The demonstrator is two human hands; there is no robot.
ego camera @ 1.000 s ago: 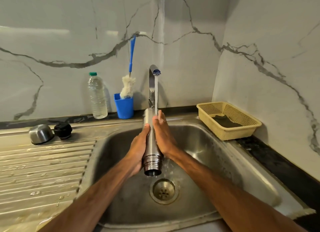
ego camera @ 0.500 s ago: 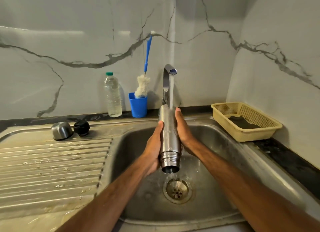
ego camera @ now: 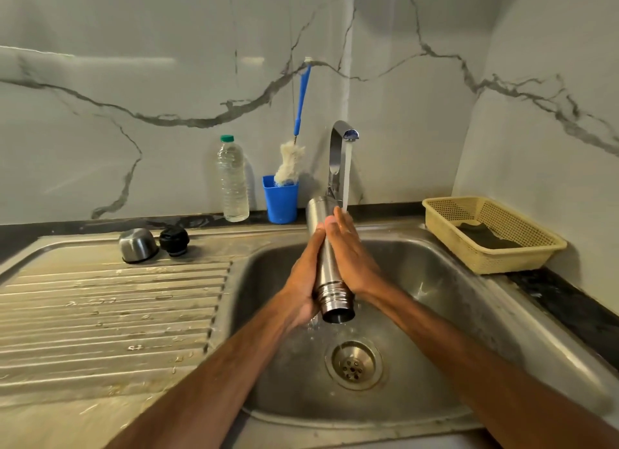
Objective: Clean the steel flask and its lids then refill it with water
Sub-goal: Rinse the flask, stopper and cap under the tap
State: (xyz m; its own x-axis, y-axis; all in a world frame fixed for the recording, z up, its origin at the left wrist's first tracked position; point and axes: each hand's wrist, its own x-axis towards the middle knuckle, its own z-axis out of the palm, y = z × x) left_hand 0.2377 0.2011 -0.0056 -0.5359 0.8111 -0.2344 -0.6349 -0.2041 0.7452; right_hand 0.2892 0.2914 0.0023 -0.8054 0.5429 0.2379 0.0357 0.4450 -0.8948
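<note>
Filling the middle of the view, the stainless steel sink basin (ego camera: 435, 298) lies beside its ribbed steel draining board (ego camera: 100, 314), which extends to the left. Over the basin the slim brushed-steel flask (ego camera: 326, 257) is held nearly upright but inverted. Its threaded open mouth points down and toward the person, above and just short of the round drain (ego camera: 355, 365), while its closed base is raised beside the chrome tap (ego camera: 338, 154).

The flask is sandwiched between both hands. The right hand (ego camera: 351, 261) is laid flat along its right side with fingers straight, and the running water (ego camera: 346, 174) is met at those fingertips. The left hand (ego camera: 303, 281) is pressed to the left side. Its fingers are hidden behind the body, so how far they curl cannot be told.

Since the long axis runs mouth-down, an end-for-end turn would be needed before the stream could enter the flask.

The domed steel cup lid (ego camera: 138, 246) and the black stopper lid (ego camera: 174, 241) rest touching on the draining board, well apart from the flask and nearer the left hand.
</note>
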